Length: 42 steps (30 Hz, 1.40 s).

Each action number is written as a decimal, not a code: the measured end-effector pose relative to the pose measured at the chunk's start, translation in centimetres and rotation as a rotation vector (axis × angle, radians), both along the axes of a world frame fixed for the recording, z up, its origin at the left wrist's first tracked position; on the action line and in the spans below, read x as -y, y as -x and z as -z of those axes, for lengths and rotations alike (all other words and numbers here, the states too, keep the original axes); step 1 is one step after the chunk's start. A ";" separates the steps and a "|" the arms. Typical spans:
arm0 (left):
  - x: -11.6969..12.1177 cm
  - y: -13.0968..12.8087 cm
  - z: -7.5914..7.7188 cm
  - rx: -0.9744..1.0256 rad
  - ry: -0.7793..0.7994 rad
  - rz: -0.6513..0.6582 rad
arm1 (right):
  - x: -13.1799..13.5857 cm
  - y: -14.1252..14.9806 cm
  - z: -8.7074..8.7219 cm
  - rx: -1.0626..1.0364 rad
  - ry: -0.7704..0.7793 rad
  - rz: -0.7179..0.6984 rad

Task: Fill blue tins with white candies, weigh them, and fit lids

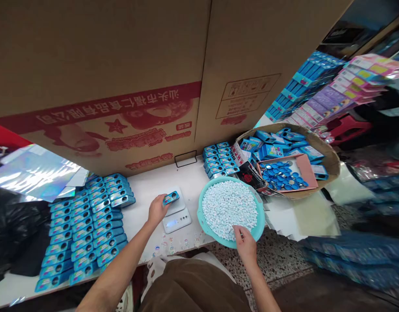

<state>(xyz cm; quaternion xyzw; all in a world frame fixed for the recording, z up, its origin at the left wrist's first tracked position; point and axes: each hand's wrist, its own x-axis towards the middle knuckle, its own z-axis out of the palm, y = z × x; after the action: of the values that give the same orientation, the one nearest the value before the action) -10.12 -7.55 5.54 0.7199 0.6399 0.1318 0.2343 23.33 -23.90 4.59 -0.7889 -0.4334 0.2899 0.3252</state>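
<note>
My left hand (156,209) grips a small blue tin (171,198) and holds it on the platform of a small white scale (177,220). To the right, my right hand (244,243) rests at the near rim of a teal basin (260,225). The basin is filled with small pale blue and white candies (228,208). The right hand's fingers are pinched together over the candies; what they hold is too small to see.
Rows of filled blue tins (85,229) cover the white table (154,182) at left. More tins (219,159) stand behind the basin. A round basket (331,162) holds blue tins and lids. A big cardboard box (121,86) walls the back. Stacked packets (332,95) lie far right.
</note>
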 end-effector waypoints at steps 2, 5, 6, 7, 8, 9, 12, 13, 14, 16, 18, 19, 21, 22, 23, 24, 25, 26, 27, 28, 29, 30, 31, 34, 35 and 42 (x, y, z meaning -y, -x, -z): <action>-0.2 -0.2 0.2 -0.027 -0.001 0.015 | 0.6 -0.4 0.0 0.009 -0.004 0.016; 0.9 0.3 0.3 -0.031 -0.078 -0.032 | 1.4 -0.9 0.0 0.015 -0.006 0.041; 1.6 0.6 0.3 -0.028 -0.100 -0.063 | 1.6 -1.0 0.0 0.011 -0.004 0.045; 2.5 1.0 0.4 -0.024 -0.114 -0.095 | 1.8 -1.0 0.0 0.005 -0.001 0.045; 3.5 1.5 0.6 -0.020 -0.122 -0.125 | 1.9 -1.1 0.0 0.001 0.003 0.041; 4.7 2.0 0.8 -0.016 -0.126 -0.150 | 2.0 -1.1 0.0 0.000 0.006 0.037; 8.5 3.6 1.7 -0.009 -0.113 -0.207 | 2.0 -0.9 0.1 0.009 0.000 0.029; 9.7 4.1 2.0 -0.007 -0.099 -0.225 | 2.0 -0.9 0.1 0.012 -0.005 0.034; 10.9 4.6 2.3 -0.004 -0.081 -0.244 | 2.0 -0.8 0.1 0.013 -0.009 0.042; 13.0 5.5 2.8 0.006 -0.040 -0.272 | 2.2 -0.4 0.0 0.015 -0.017 0.066; 14.6 6.2 3.1 0.020 -0.005 -0.281 | 2.8 0.1 -0.2 0.017 -0.035 0.085; 15.3 6.5 3.1 0.029 0.010 -0.277 | 3.2 0.5 -0.4 0.018 -0.047 0.090; 16.3 6.9 3.1 0.047 0.035 -0.257 | 4.2 1.3 -0.7 0.019 -0.071 0.098; 16.7 7.0 3.1 0.055 0.047 -0.244 | 4.8 1.8 -0.9 0.019 -0.085 0.101; 17.0 7.1 3.0 0.064 0.059 -0.229 | 5.5 2.3 -1.0 0.018 -0.099 0.104; 17.3 7.2 2.9 0.072 0.071 -0.215 | 6.1 2.8 -1.1 0.016 -0.112 0.107; 17.6 7.2 2.8 0.081 0.083 -0.202 | 6.7 3.2 -1.1 0.013 -0.125 0.114; 17.8 7.3 2.7 0.092 0.095 -0.186 | 7.4 3.6 -1.0 0.010 -0.137 0.126; 18.0 7.3 2.5 0.104 0.104 -0.169 | 8.0 4.0 -0.8 0.005 -0.144 0.142; 18.2 7.3 2.4 0.116 0.111 -0.152 | 8.6 4.4 -0.6 -0.002 -0.145 0.159; 18.3 7.3 2.2 0.125 0.115 -0.134 | 9.2 4.7 -0.3 -0.012 -0.141 0.179; 18.4 7.3 1.9 0.131 0.119 -0.121 | 9.8 5.1 -0.1 -0.023 -0.136 0.197; 18.5 7.4 1.7 0.135 0.122 -0.114 | 10.4 5.4 0.3 -0.037 -0.130 0.211; 18.3 7.7 0.8 0.145 0.121 -0.113 | 11.4 6.5 1.1 -0.066 -0.137 0.225; 18.1 7.8 0.5 0.152 0.114 -0.108 | 11.4 6.8 1.3 -0.068 -0.149 0.226; 15.9 7.5 -0.3 0.179 0.036 -0.084 | 5.0 7.0 2.1 0.039 -0.252 0.123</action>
<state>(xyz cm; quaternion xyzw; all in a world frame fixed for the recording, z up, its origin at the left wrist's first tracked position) -17.59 -23.49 5.88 0.6735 0.6484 0.1935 0.2977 16.36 -28.93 2.44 -0.7722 -0.4235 0.1975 0.4305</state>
